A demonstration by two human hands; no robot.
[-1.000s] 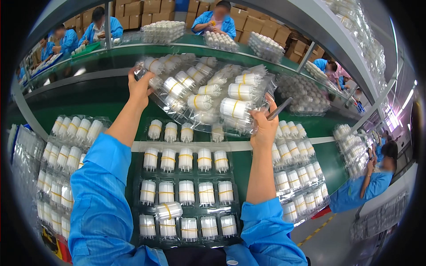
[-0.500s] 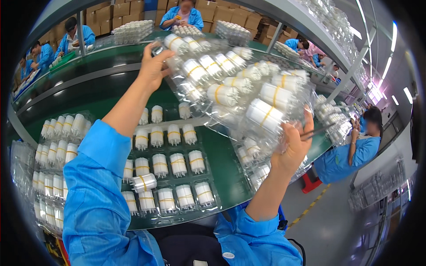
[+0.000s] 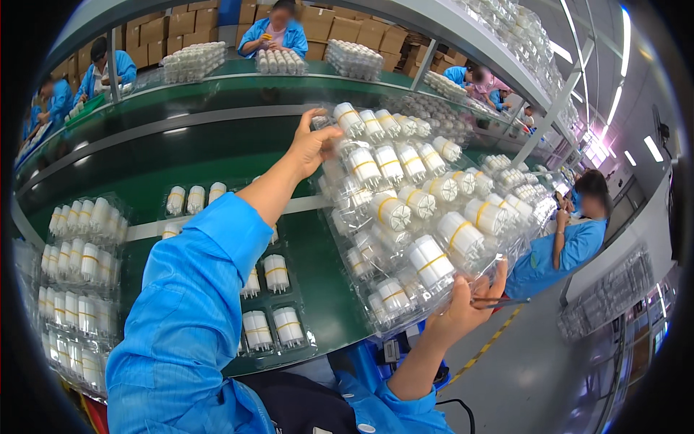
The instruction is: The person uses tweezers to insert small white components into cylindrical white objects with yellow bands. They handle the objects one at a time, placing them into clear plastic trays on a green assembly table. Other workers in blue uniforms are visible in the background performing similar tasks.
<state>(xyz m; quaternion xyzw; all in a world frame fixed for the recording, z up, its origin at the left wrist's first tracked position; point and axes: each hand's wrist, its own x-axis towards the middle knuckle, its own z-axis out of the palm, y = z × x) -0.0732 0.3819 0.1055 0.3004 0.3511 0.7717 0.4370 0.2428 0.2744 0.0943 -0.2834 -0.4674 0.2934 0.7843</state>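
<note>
A clear plastic tray (image 3: 486, 269) of white cylinders (image 3: 431, 262) with yellow bands lies tilted over other filled trays at centre right. My left hand (image 3: 311, 147) is closed on its far left edge. At the near right corner my right hand (image 3: 465, 309) grips the same tray, with dark thin tweezers (image 3: 510, 301) sticking out from the fingers. Some cylinders in it lean, their pronged ends showing. Left of it, a second filled tray (image 3: 309, 346) lies on the green table, partly hidden behind my left sleeve.
Stacked filled trays (image 3: 81, 264) stand at the far left. Beyond a grey rail (image 3: 181, 129) are more stacks (image 3: 354, 59) and seated co-workers. A person in blue (image 3: 560, 249) works at the right. A metal shelf (image 3: 499, 69) runs overhead.
The held tray has come down and nearer, onto the trays at the right, and shows less blur. My left hand has moved right and down; the view has swung slightly right.
</note>
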